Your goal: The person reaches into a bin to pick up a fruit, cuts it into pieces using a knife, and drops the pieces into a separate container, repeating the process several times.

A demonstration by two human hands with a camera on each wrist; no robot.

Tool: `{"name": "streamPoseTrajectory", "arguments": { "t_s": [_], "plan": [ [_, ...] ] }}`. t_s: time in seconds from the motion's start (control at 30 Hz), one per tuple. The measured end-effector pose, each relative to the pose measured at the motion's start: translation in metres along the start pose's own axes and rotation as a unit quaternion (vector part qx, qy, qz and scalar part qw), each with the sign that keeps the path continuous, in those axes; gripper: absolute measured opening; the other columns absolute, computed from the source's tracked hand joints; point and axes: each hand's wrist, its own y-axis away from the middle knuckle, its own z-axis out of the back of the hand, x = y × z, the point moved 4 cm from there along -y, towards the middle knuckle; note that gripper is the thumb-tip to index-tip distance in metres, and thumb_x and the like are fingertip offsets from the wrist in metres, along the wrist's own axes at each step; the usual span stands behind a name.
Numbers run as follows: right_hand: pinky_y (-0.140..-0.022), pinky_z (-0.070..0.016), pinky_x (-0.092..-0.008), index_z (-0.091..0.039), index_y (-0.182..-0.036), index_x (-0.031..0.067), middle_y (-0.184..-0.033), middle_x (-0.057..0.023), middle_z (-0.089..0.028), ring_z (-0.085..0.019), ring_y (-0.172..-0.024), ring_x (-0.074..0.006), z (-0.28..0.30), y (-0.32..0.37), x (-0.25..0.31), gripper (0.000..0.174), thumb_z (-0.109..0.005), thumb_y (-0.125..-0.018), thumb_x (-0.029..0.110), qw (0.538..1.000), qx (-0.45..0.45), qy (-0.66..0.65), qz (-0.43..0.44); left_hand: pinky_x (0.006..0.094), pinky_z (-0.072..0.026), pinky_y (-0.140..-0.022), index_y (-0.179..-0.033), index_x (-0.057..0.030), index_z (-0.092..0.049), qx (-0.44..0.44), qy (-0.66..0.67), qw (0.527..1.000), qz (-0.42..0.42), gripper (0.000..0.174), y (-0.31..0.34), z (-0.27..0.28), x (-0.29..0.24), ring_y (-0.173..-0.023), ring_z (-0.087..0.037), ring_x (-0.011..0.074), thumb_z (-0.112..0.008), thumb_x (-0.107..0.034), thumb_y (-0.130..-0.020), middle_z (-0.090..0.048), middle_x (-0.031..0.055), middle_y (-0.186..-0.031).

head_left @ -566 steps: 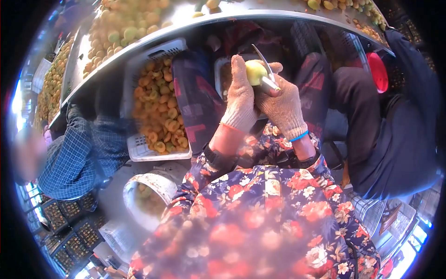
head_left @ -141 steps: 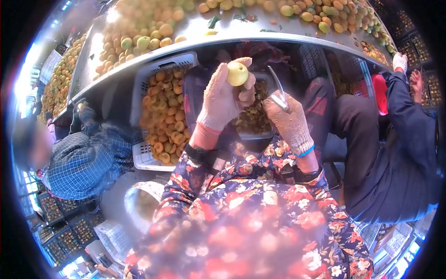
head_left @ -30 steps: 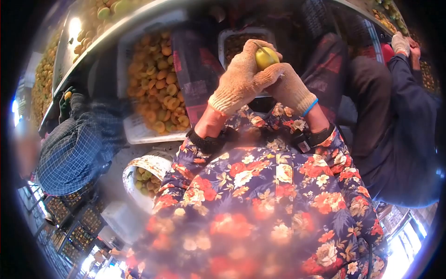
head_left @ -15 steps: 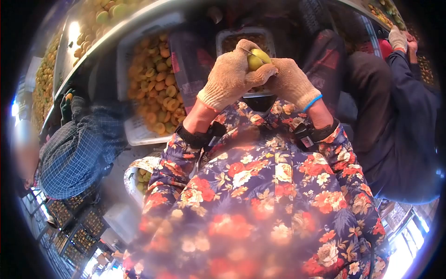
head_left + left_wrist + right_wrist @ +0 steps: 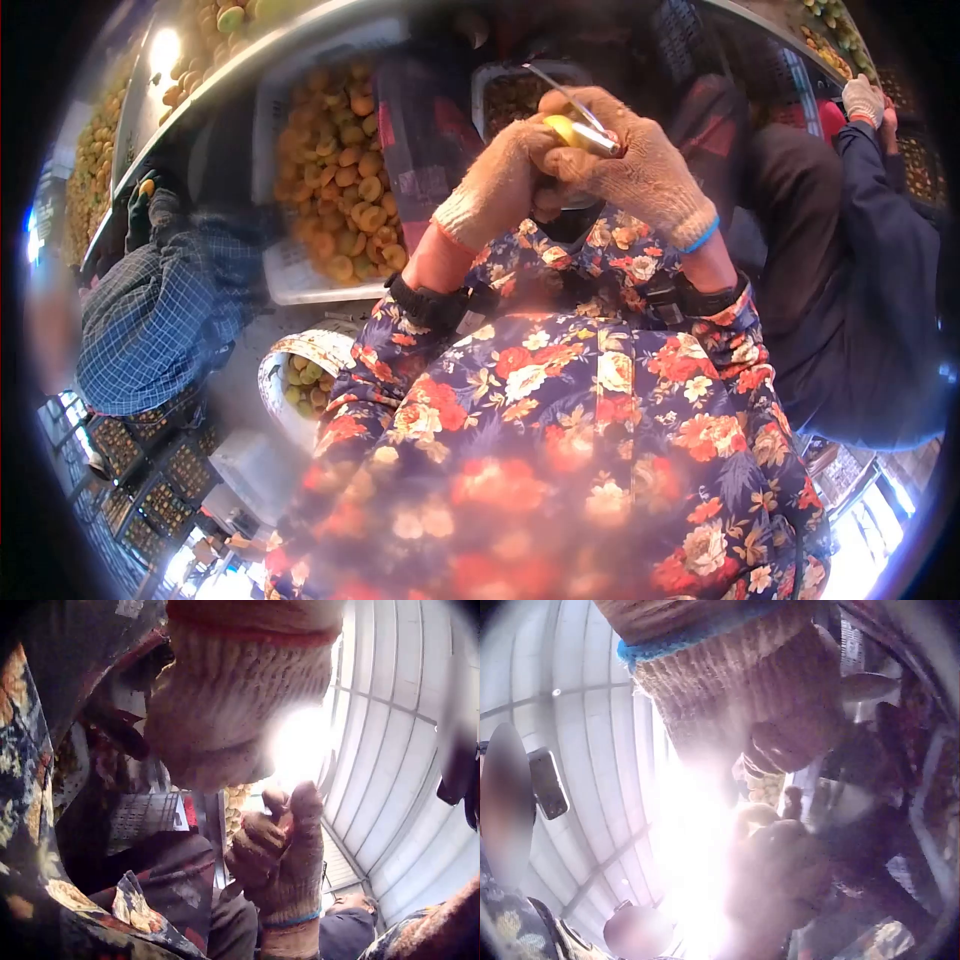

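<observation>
Both hands wear tan knitted gloves and meet in front of the floral jacket. My left hand (image 5: 495, 185) holds a yellow-green fruit (image 5: 562, 129), mostly covered by the gloved fingers. My right hand (image 5: 645, 165) grips a knife with a metal handle (image 5: 600, 142); its thin curved blade (image 5: 550, 82) points up and left over the fruit. In the left wrist view the right hand (image 5: 281, 855) shows with its thumb raised. Glare washes out much of the right wrist view, where my right hand (image 5: 757, 705) fills the top.
A white crate (image 5: 325, 292) of halved orange fruit stands left of the knees. Beyond the hands is a small tray (image 5: 482, 72) of dark scraps. A white bucket (image 5: 275, 380) holds fruit at lower left. A metal-edged table (image 5: 235, 72) runs across the front; people sit on both sides.
Several seconds ago the hands were apart, with the fruit whole. Since half a second ago, my right hand has turned over the fruit, bringing the knife's handle and blade into sight.
</observation>
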Motion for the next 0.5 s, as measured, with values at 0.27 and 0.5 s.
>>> {"name": "streamPoseTrajectory", "arguments": {
  "t_s": [0.27, 0.5],
  "plan": [
    [-0.035, -0.0284, -0.0216, -0.05, -0.132, 0.0045, -0.06, 0.0022, -0.04, -0.031, -0.038, -0.0065, 0.001, -0.025, -0.01, 0.043, -0.052, -0.097, 0.03, 0.891, -0.146, -0.41, -0.128, 0.0267, -0.0351, -0.051, -0.133, -0.0037, -0.044, 0.009, 0.415, 0.91, 0.007, 0.055, 0.02, 0.001, -0.008, -0.057, -0.041, 0.0133, -0.052, -0.026, -0.083, -0.054, 0.0098, -0.081],
    [-0.048, -0.0459, -0.0226, -0.06, -0.11, 0.0034, -0.084, -0.0022, -0.06, -0.061, -0.066, -0.0115, -0.076, -0.065, 0.058, 0.024, -0.062, -0.091, 0.017, 0.903, 0.059, -0.42, -0.067, 0.0277, -0.0413, -0.052, -0.113, -0.0091, -0.051, -0.143, 0.493, 0.858, 0.013, 0.031, 0.02, 0.017, 0.021, -0.067, -0.051, 0.0147, -0.049, -0.03, -0.09, -0.057, 0.0074, -0.092]
  ]
}}
